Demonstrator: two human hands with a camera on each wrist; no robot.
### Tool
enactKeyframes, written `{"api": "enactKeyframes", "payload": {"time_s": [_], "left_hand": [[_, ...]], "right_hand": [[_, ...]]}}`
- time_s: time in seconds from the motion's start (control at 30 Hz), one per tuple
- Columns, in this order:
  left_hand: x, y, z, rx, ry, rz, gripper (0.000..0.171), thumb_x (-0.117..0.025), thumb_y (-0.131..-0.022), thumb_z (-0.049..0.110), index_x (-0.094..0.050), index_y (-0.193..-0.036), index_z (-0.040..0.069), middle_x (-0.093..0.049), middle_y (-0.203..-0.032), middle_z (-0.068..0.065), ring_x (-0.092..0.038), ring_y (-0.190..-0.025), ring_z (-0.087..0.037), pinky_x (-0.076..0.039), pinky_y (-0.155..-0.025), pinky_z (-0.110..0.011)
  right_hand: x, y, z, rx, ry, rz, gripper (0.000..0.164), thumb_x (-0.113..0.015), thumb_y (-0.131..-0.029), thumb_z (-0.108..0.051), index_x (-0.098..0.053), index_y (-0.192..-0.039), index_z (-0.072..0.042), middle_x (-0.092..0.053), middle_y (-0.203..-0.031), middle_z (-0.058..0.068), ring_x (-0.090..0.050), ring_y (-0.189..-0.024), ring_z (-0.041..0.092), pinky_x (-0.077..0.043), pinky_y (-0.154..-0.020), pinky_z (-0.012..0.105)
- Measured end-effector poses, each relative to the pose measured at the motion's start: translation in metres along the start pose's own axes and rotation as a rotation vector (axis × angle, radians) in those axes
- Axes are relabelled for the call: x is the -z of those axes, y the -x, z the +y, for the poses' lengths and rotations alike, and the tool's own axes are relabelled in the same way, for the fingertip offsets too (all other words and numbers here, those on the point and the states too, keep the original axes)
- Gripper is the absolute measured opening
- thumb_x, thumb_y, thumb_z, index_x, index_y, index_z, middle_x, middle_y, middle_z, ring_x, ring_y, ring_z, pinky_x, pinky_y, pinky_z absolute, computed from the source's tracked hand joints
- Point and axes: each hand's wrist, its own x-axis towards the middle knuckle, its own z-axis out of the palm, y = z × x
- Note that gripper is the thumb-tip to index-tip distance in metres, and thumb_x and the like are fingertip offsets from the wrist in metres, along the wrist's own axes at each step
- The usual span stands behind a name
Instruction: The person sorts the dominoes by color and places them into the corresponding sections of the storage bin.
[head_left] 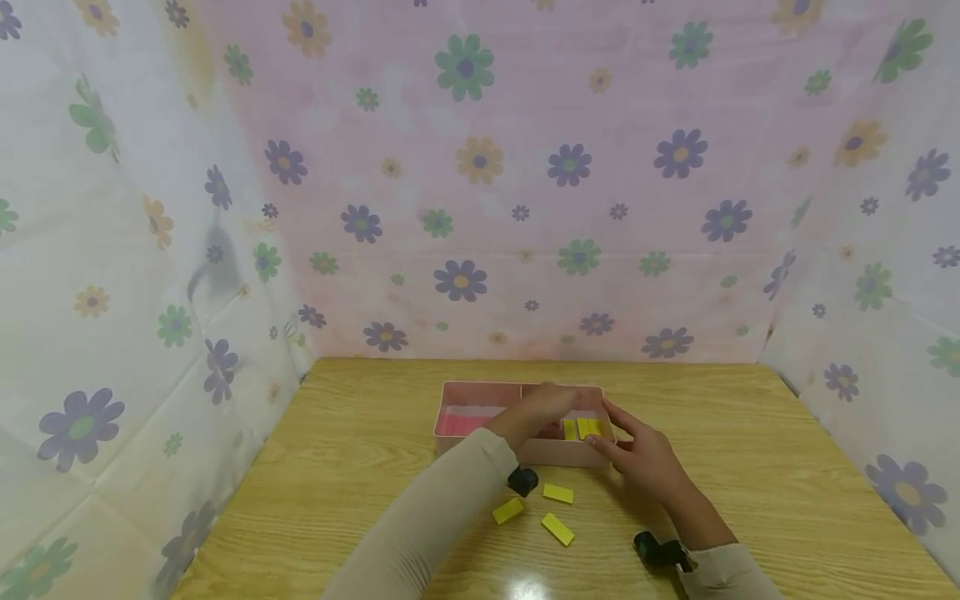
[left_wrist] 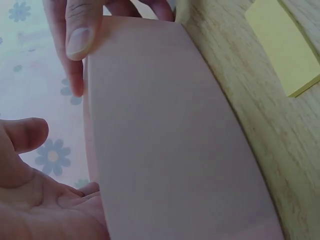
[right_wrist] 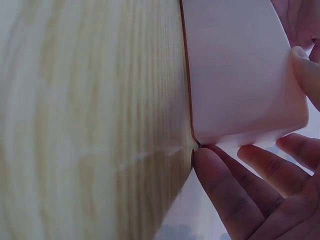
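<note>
A pink open-topped box (head_left: 558, 454) with a divider stands on the table. My left hand (head_left: 543, 406) reaches over its front wall into the right compartment; in the left wrist view its thumb stands apart from the palm, and the fingertips are hidden behind the wall. At the box's right end, my right hand (head_left: 648, 454) holds the box, thumb on the front rim and fingers against the end wall. Yellow rectangular blocks (head_left: 590, 427) lie in the right compartment beside the left hand. On the table in front lie a yellow block (head_left: 558, 493) and two others.
Wood-grain table (head_left: 360, 442) spreads around the box. Flower-patterned cloth (head_left: 480, 225) closes off the back and both sides. Black wrist devices (head_left: 522, 481) sit at both sleeves. The left forearm (head_left: 442, 508) crosses the table left of the loose blocks.
</note>
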Motion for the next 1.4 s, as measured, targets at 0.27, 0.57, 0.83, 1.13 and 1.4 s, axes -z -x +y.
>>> {"api": "enactKeyframes", "payload": {"time_s": [0.27,0.57,0.83,1.13,1.4], "left_hand": [[-0.004,-0.002,-0.003,-0.017,0.009,0.015,0.079,-0.066,-0.084,0.075,-0.065,-0.140,0.020,-0.063,-0.139,0.000,-0.066,-0.107,-0.029,-0.058,-0.095,-0.050],[-0.009,-0.009,-0.003,-0.027,0.001,0.028,0.069,-0.063,-0.091,0.068,-0.067,-0.138,0.018,-0.066,-0.133,0.000,-0.068,-0.097,-0.029,-0.059,-0.092,-0.049],[-0.011,-0.012,-0.005,-0.022,-0.011,0.043,0.070,-0.063,-0.088,0.072,-0.069,-0.135,0.020,-0.067,-0.127,0.002,-0.066,-0.093,-0.028,-0.059,-0.089,-0.048],[-0.007,-0.011,-0.005,-0.019,-0.006,0.040,0.070,-0.065,-0.089,0.069,-0.068,-0.137,0.019,-0.068,-0.122,-0.003,-0.066,-0.086,-0.032,-0.057,-0.080,-0.045],[0.010,0.007,-0.001,-0.165,0.008,0.018,0.058,-0.069,-0.090,0.063,-0.063,-0.103,0.007,-0.064,-0.112,-0.005,-0.068,-0.101,-0.034,-0.060,-0.091,-0.052]], "right_hand": [[0.000,0.001,-0.002,0.021,-0.008,0.008,0.087,-0.067,-0.094,-0.059,-0.031,-0.164,-0.021,-0.040,-0.163,0.016,-0.054,-0.137,0.042,-0.060,-0.095,0.045],[0.001,0.001,-0.004,0.008,-0.006,0.009,0.087,-0.067,-0.095,-0.058,-0.031,-0.164,-0.020,-0.039,-0.164,0.016,-0.056,-0.135,0.043,-0.061,-0.094,0.046],[0.002,0.001,-0.004,0.000,-0.027,0.001,0.087,-0.066,-0.095,-0.059,-0.031,-0.164,-0.021,-0.037,-0.165,0.016,-0.057,-0.134,0.042,-0.062,-0.091,0.042],[0.000,0.002,-0.002,0.027,-0.011,0.008,0.085,-0.066,-0.096,-0.057,-0.031,-0.164,-0.021,-0.039,-0.164,0.015,-0.053,-0.138,0.042,-0.061,-0.094,0.043],[0.000,0.002,-0.002,0.036,0.005,0.005,0.084,-0.066,-0.097,-0.055,-0.030,-0.165,-0.019,-0.038,-0.165,0.017,-0.054,-0.136,0.044,-0.061,-0.093,0.045]]}}
